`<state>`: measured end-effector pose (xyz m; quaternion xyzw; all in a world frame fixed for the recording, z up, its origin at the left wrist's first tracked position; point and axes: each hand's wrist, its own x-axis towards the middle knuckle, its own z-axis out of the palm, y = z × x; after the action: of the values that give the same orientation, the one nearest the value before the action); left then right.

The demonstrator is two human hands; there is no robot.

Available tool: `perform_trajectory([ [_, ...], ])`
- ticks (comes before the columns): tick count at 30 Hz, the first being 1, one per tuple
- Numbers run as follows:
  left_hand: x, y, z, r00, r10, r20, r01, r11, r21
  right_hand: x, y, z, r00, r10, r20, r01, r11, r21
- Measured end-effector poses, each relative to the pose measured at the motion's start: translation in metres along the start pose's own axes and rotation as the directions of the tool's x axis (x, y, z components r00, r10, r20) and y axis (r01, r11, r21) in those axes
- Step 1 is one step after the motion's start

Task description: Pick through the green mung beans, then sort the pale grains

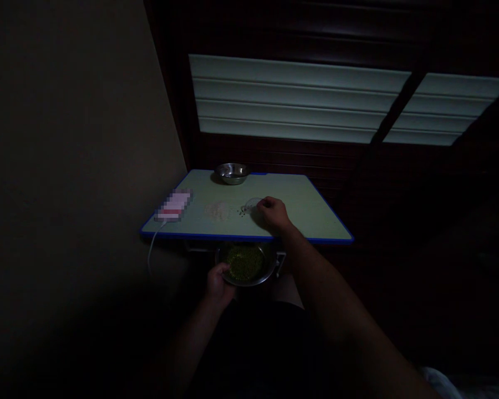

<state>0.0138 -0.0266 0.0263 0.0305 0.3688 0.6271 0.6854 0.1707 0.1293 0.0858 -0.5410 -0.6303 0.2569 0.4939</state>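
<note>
1. Left hand point(219, 285): partly closed on the left rim of the near bowl point(251, 284), thumb over the edge. Remaining fingers are hidden, so can't tell how they wrap underneath.
2. Near bowl: shiny metal, located below the near edge of the table point(311, 219), above the person's lap. Far side sits under the tabletop edge in this view.
3. Contents: green grains point(244, 261) spread across the bottom. Too dark to tell the type.
4. Right hand point(273, 212): over the tabletop, fingers curled in, thumb and index close together. Can't tell if anything is pinched between them.
5. Clear item point(253, 203): just left of the right fingertips, see-through, outline faint. Can't tell whether fingers touch it.
6. Dark bits point(243, 211): small scatter on the table, beside the clear item.
7. Pale patch point(218, 210): on the table, left of the dark bits. Texture unclear.
8. Far bowl point(234, 180): metal, upright, near the table's back edge.
9. Pixelated device point(173, 205): table's left side, white cable point(150, 249) hanging off the edge.
</note>
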Motion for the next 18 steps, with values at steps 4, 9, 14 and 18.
perform_trajectory([
  [4, -0.0020, 0.0006, 0.0011, 0.999, 0.020, 0.027, -0.020, 1.000, -0.013, -0.0010, -0.0017, -0.0010, 0.999, 0.030, 0.019, -0.030, 0.999, 0.012],
  [9, -0.0038, 0.0008, 0.0011, 0.999, 0.019, 0.033, -0.019, 1.000, -0.012, -0.0030, -0.0058, -0.0027, 0.999, 0.035, 0.016, -0.036, 0.999, 0.035],
  [14, 0.0000, -0.0004, -0.0007, 1.000, 0.002, 0.021, -0.001, 0.998, -0.057, -0.0025, -0.0042, -0.0020, 0.997, 0.052, 0.060, -0.056, 0.996, 0.066],
  [18, 0.0024, -0.0010, -0.0025, 1.000, -0.007, 0.010, 0.008, 0.999, -0.034, -0.0007, 0.0014, -0.0008, 0.995, 0.045, 0.093, -0.053, 0.995, 0.084],
])
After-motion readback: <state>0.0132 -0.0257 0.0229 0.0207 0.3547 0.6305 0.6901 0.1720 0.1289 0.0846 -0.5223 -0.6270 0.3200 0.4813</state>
